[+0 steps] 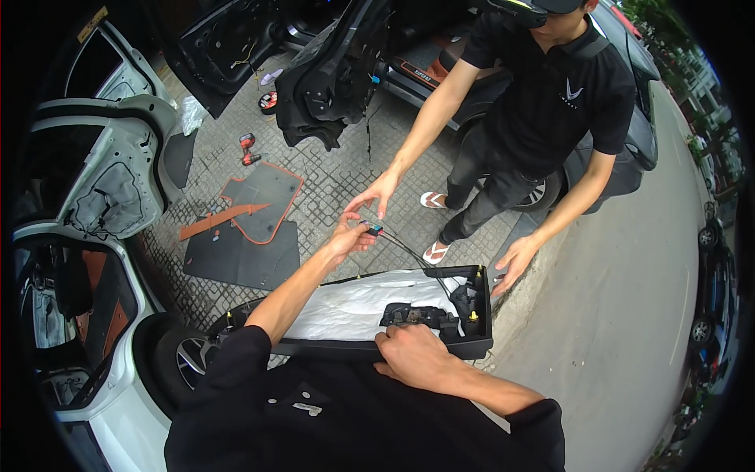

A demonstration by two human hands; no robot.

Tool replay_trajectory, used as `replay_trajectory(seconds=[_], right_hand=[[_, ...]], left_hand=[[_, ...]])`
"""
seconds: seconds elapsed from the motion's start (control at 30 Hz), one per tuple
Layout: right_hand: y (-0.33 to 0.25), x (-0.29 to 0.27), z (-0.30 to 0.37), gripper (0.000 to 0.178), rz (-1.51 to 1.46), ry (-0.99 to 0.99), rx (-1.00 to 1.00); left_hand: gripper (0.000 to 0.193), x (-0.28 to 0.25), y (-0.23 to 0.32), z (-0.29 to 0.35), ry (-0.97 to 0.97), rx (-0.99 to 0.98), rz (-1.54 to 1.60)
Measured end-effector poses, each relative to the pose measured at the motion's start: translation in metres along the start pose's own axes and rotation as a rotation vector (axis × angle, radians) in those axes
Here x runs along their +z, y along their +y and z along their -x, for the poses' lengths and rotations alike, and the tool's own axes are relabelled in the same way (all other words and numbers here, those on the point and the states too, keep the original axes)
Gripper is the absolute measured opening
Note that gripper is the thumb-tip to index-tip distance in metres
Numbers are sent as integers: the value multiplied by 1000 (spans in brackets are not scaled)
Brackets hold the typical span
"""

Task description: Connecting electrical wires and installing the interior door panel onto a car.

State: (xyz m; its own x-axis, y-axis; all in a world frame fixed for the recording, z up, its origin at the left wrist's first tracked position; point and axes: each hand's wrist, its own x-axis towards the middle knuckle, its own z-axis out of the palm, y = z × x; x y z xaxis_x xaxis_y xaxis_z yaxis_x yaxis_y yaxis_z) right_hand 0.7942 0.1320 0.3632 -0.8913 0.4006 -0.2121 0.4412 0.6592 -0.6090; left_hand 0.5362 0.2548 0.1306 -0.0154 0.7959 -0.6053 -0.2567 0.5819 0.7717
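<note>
My left hand reaches forward and pinches a small black connector with teal and red parts. Thin dark cables run from it down to a black car door panel, whose inner side faces up and carries white padding. Closed over the panel's near edge is my right hand, next to a black mechanism mounted in the panel. A co-worker's hand is close above my left one, fingers apart. The co-worker's other hand hangs open near the panel's far right corner.
Facing me stands the co-worker in white flip-flops. Dark floor mats and an orange-brown trim strip lie on the paving, with a red drill beyond. A white car with doors open is at left; a road runs along the right.
</note>
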Motion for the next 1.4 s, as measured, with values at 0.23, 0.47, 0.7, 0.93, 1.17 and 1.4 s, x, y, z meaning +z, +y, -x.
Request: replay_trajectory(seconds=[0.23,0.47,0.7,0.93,1.17,1.4], right_hand=[[13,-13,4,41,35,-9,122],[25,-22,-7,43,44,63,275],[26,-17,-4,41,-27,130,414],[30,-5,18,42,-88,247,507],[30,9,34,42,-104,301,536],[32,17,54,40,-144,300,522]], left_hand=[[53,50,-33,-30,-106,-106,-43],[43,124,-30,-48,-416,-139,61],[26,129,-9,-38,-798,-83,-388],[49,33,113,77,-1137,125,-1122],[61,10,83,147,-709,456,-1305],[60,28,75,172,-605,486,-1340]])
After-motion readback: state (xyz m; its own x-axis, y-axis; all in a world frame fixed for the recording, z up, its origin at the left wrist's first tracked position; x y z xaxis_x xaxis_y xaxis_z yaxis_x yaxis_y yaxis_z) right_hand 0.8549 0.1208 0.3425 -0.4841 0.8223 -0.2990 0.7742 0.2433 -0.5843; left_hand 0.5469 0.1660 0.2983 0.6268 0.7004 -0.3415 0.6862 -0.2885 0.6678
